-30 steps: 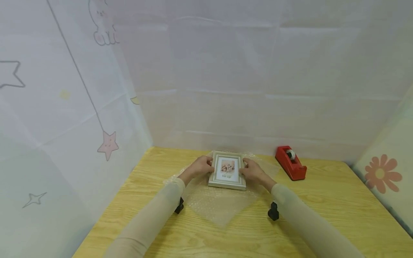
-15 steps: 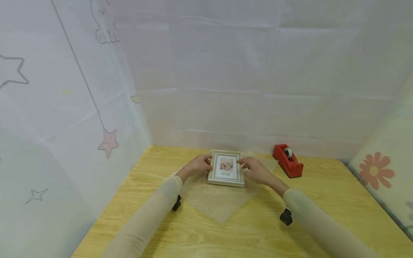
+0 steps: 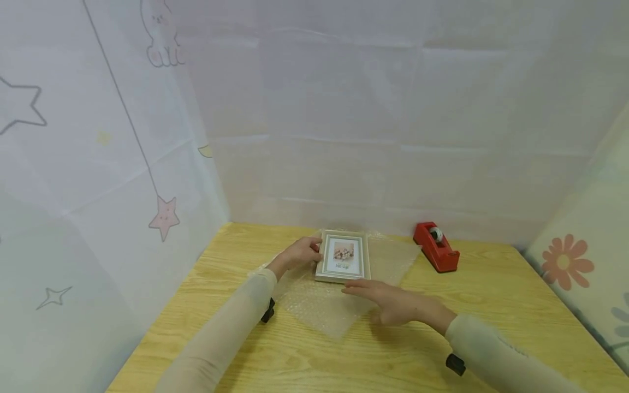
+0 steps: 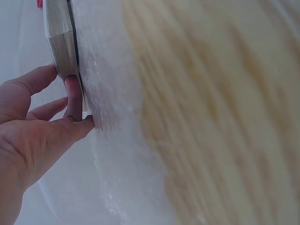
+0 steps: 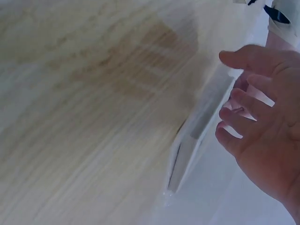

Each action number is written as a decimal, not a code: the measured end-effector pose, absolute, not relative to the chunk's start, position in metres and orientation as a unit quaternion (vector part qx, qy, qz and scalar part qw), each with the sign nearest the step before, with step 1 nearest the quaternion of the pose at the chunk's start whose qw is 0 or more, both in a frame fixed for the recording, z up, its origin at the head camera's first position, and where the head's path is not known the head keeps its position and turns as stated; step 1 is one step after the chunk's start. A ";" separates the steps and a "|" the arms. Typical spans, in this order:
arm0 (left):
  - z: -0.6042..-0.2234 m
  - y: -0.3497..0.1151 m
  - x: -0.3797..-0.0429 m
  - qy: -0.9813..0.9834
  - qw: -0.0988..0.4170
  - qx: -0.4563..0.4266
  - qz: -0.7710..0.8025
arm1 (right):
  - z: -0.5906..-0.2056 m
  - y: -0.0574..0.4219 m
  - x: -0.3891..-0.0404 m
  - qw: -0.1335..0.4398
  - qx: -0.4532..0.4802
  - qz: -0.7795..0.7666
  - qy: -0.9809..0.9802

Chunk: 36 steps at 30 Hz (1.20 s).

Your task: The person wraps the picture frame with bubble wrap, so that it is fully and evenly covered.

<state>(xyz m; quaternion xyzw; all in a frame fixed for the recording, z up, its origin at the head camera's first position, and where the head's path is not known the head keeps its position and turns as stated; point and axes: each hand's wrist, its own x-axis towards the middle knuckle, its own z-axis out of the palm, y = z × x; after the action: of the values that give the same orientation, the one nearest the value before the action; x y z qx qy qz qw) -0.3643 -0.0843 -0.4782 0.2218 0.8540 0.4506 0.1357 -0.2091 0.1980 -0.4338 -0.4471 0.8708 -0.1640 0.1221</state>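
A silver-cream picture frame [image 3: 343, 257] with a flower print lies face up on a sheet of bubble wrap [image 3: 319, 305]. My left hand [image 3: 301, 252] holds the frame by its left side. In the left wrist view, fingers [image 4: 73, 96] bend against the frame's edge [image 4: 63, 49], low over the bubble wrap [image 4: 112, 140]. My right hand [image 3: 393, 303] is apart from the frame's sides, above the near right part of the wrap, its fingers stretched out to the left. The right wrist view shows this hand [image 5: 267, 112] with spread, relaxed fingers and nothing in them.
A red tape dispenser [image 3: 436, 246] with a roll of tape stands at the back right of the wooden table [image 3: 491, 305]. A pale sheet [image 3: 344, 109] hangs behind the table, with printed sheets at both sides.
My right hand has let go of the frame's right side and moved toward me, to below its near edge. My left hand has stayed at the left side.
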 end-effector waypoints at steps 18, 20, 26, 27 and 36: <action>-0.472 -0.082 -0.358 0.865 0.134 0.221 0.430 | -0.458 0.189 -0.209 0.083 -0.476 -0.164 0.860; -0.473 -0.082 -0.359 0.865 0.136 0.221 0.430 | -0.455 0.190 -0.210 0.089 -0.468 -0.186 0.859; -0.472 -0.082 -0.364 0.861 0.139 0.221 0.436 | -0.445 0.190 -0.218 0.104 -0.442 -0.241 0.858; -0.472 -0.082 -0.364 0.860 0.141 0.220 0.438 | -0.443 0.190 -0.219 0.108 -0.438 -0.249 0.857; -0.468 -0.084 -0.365 0.863 0.160 0.222 0.425 | -0.428 0.194 -0.234 0.101 -0.395 -0.297 0.864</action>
<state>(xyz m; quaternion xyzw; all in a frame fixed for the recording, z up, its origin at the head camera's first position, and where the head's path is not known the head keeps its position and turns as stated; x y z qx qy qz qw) -0.3646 -0.0841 -0.4679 0.2217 0.8629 0.4251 0.1597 -0.2337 0.1936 -0.4282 -0.3947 0.8637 -0.2967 0.1007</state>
